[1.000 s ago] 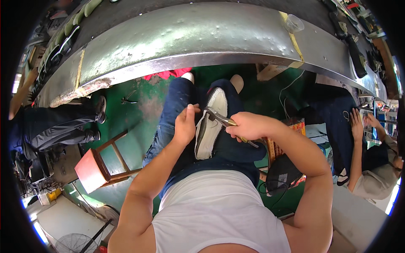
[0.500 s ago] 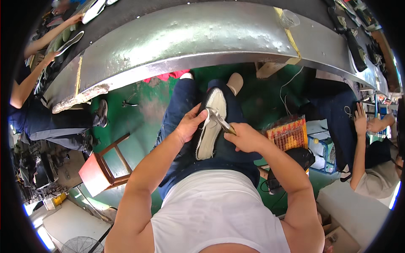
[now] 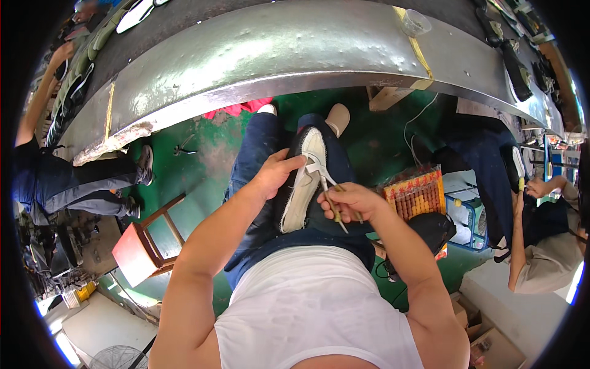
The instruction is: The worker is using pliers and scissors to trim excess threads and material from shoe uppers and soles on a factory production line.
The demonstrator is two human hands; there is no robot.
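Across my lap lies a shoe [image 3: 297, 206], sole side up, with a pale bottom and a dark edge lined with whitish stitching or pleats. My left hand [image 3: 275, 174] closes on the shoe's left side, thumb on top near the forefoot. A pair of metal pincers [image 3: 324, 175] is in my right hand [image 3: 351, 202]. The pincers' jaws meet the shoe's pale bottom near my left thumb, and their handles are spread apart. A thin pointed end shows below my right fingers; I cannot tell whether it belongs to the pincers.
A metal-topped bench [image 3: 258, 46] curves across the front, with a clear plastic cup [image 3: 416, 23] on it. A red-seated stool [image 3: 136, 253] stands left; a beaded seat cover [image 3: 416, 195] lies right. Another tool [image 3: 184, 147] is on the green floor. People work on both sides.
My right hand has moved down and right a little, and the pincers' handles have spread. My left hand still holds the shoe. The co-worker's arms at left have shifted.
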